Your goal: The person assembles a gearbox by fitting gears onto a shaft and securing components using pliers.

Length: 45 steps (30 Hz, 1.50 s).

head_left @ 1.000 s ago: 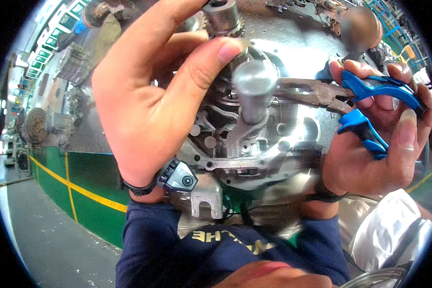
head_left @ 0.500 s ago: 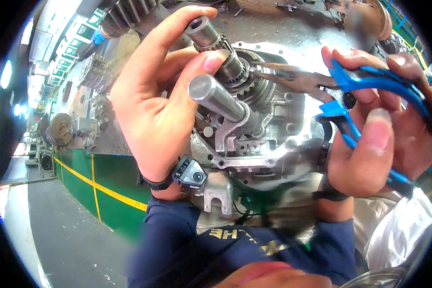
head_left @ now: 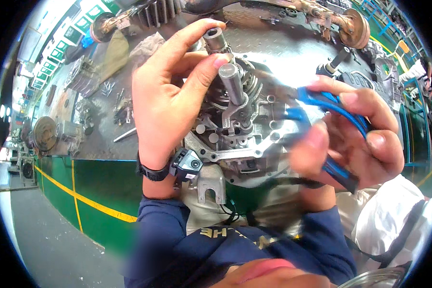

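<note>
Change: since half a second ago the left hand [head_left: 170,101] has climbed toward 12 o'clock, and the right hand [head_left: 350,139] with the pliers [head_left: 331,108] has dropped lower and blurred.
Left hand: fingers curled together, thumb tip and fingertip pinching the top of a steel shaft [head_left: 231,81] at 12 o'clock of the engine case [head_left: 235,139].
Second shaft: a shorter hollow one [head_left: 215,41] stands just beside it, further toward 12, touching the index finger.
Right hand: closed around the blue handles of the pliers at 3 o'clock of the case; the tool's dark nose points toward 9, near the shafts, too blurred to tell whether it touches.
Engine case: grey metal, held up between both hands, gears showing near its centre.
Wrist: a black band with a small camera [head_left: 187,165] at 7 o'clock of the case.
Bench: steel tabletop [head_left: 293,43] behind, littered with parts; green base with a yellow stripe [head_left: 77,192] at 8 o'clock.
</note>
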Each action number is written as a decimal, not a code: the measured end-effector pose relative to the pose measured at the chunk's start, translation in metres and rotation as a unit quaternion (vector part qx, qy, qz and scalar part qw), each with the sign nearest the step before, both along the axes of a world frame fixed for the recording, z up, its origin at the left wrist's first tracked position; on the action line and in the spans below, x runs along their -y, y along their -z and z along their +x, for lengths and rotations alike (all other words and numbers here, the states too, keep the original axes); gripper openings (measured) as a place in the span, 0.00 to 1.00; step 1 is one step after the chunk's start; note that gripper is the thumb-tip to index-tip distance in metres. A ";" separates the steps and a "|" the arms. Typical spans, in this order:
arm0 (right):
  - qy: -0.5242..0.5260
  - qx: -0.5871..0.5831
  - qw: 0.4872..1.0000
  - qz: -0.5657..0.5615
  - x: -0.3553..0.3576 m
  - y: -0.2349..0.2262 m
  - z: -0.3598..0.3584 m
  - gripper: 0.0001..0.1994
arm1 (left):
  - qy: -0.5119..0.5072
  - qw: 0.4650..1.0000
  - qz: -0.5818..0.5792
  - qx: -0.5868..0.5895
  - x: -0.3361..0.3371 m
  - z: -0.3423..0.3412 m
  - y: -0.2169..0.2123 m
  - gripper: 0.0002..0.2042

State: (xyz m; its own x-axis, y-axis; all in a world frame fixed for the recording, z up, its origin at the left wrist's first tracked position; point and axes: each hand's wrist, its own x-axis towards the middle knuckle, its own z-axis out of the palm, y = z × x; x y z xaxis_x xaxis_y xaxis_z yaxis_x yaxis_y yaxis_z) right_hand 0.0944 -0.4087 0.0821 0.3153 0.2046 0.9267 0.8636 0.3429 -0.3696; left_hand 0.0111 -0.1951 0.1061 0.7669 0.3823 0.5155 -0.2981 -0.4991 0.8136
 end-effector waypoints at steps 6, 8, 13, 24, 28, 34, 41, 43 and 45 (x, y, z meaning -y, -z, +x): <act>-0.018 0.062 0.998 -0.025 0.005 0.000 0.002 0.29 | -0.012 1.000 0.028 0.008 0.001 0.000 0.001 0.21; -0.023 0.076 0.996 -0.038 0.010 0.002 0.008 0.31 | 0.003 1.000 -0.018 0.015 0.003 0.007 0.004 0.21; -0.232 -0.097 0.956 -0.154 0.052 -0.016 0.007 0.26 | -0.005 0.999 -0.018 0.029 0.003 0.003 0.004 0.21; -0.128 -0.050 0.989 -0.048 0.030 -0.011 -0.005 0.29 | 0.008 1.000 -0.023 -0.001 0.002 -0.002 -0.001 0.19; -0.087 -0.013 0.996 -0.020 0.019 -0.008 -0.007 0.31 | 0.006 1.000 -0.026 0.008 0.004 0.000 -0.001 0.20; -0.085 0.078 0.992 0.060 -0.006 -0.005 0.018 0.33 | 0.009 0.999 -0.020 0.033 0.001 0.001 0.000 0.21; -0.346 -0.595 0.715 0.121 0.015 -0.031 0.005 0.31 | -0.013 1.000 -0.016 0.020 0.003 0.001 0.000 0.20; -0.344 -0.523 0.769 0.132 0.013 -0.021 0.014 0.29 | -0.022 1.000 -0.007 0.018 0.004 0.002 0.001 0.20; -0.343 -0.456 0.810 0.138 0.010 -0.013 0.023 0.28 | -0.037 0.999 0.023 0.018 0.004 0.003 0.002 0.21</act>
